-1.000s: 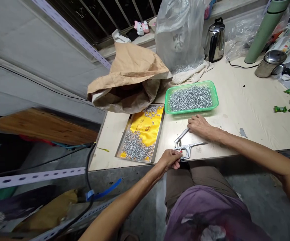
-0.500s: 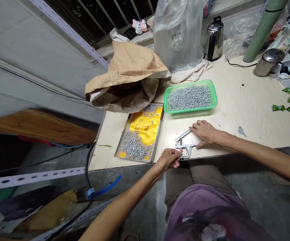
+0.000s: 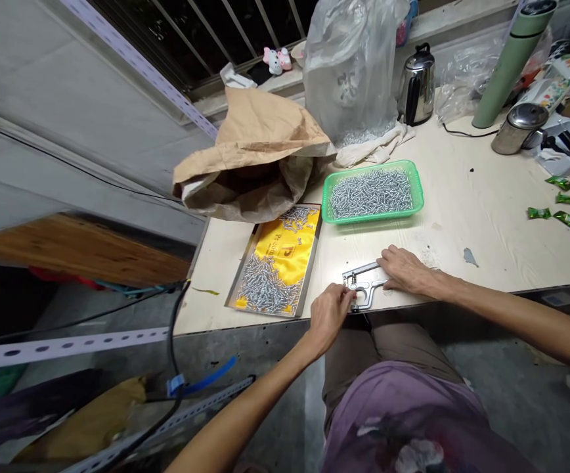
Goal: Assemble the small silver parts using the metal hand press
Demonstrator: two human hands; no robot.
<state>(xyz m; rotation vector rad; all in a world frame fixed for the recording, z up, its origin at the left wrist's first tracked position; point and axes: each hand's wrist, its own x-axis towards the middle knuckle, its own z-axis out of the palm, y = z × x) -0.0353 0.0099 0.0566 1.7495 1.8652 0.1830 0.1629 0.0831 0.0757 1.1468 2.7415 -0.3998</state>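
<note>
A silver-grey hand press, like snap-fastener pliers (image 3: 364, 286), lies at the table's front edge, with a spring between its lever and frame. My right hand (image 3: 404, 269) is closed around the handle ends on its right side. My left hand (image 3: 330, 310) is at the jaw end, thumb and fingers pinched together beside a small red spot. What those fingertips hold, if anything, is hidden. Left of the press is a shallow box (image 3: 313, 263) with a yellow lining and many small silvery metal pieces (image 3: 266, 287). Behind the press stands a green plastic basket (image 3: 374, 218) full of similar pieces.
An open brown paper bag (image 3: 265, 148) stands behind the box. Farther back are a clear plastic bag (image 3: 349, 79), a white cloth (image 3: 376, 150) and a steel kettle (image 3: 417, 85). Rightward are a green flask (image 3: 506, 72), a steel cup (image 3: 517, 130) and green-wrapped sweets (image 3: 567, 218).
My right hand has brought the press's upper lever down closer to the lower handle. My left hand has turned so its back faces up, and moved slightly up and left at the jaw.
</note>
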